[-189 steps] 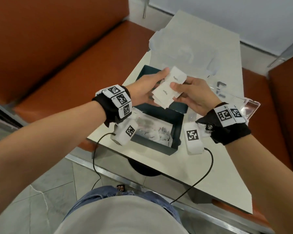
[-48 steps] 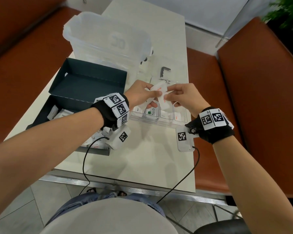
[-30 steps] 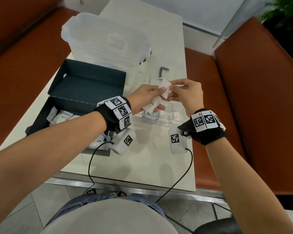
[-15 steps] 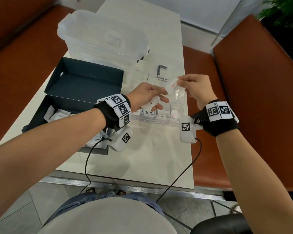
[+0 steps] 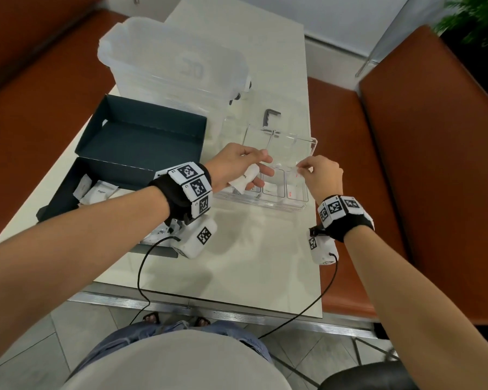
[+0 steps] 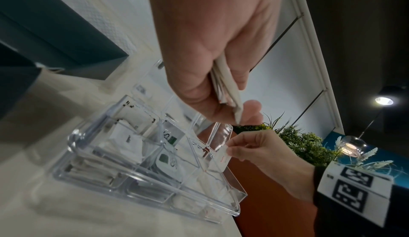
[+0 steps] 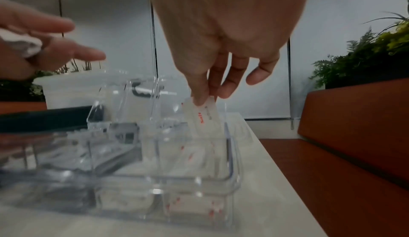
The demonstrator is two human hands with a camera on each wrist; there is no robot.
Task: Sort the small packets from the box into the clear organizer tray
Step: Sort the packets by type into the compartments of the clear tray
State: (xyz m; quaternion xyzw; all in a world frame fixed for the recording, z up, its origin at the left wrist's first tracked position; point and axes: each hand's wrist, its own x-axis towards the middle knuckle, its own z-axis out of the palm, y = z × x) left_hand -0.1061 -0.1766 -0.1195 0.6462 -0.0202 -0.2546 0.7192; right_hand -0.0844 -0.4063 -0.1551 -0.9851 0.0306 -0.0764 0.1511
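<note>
The clear organizer tray (image 5: 309,205) lies on the table right of the dark box (image 5: 68,190). My right hand (image 5: 300,170) pinches one white packet with red print (image 7: 204,116) between thumb and forefinger, its lower end down in the tray's right-hand compartment (image 7: 230,153). The same packet (image 6: 222,156) shows at that compartment's rim. My left hand (image 5: 258,175) hovers over the tray's left side and grips a small stack of white packets (image 5: 244,181) (image 6: 228,90). Several packets lie in the tray's other compartments (image 6: 128,141). More packets (image 5: 97,191) remain in the box.
A large translucent lidded bin (image 5: 175,68) stands behind the box. A small dark metal bracket (image 5: 271,115) lies beyond the tray. The table's right edge (image 5: 317,249) runs close to the tray, with an orange bench seat (image 5: 434,192) beyond it.
My right hand took one packet from the stack in my left hand, swung it right and lowered it into the tray's right compartment. The left hand stayed over the tray.
</note>
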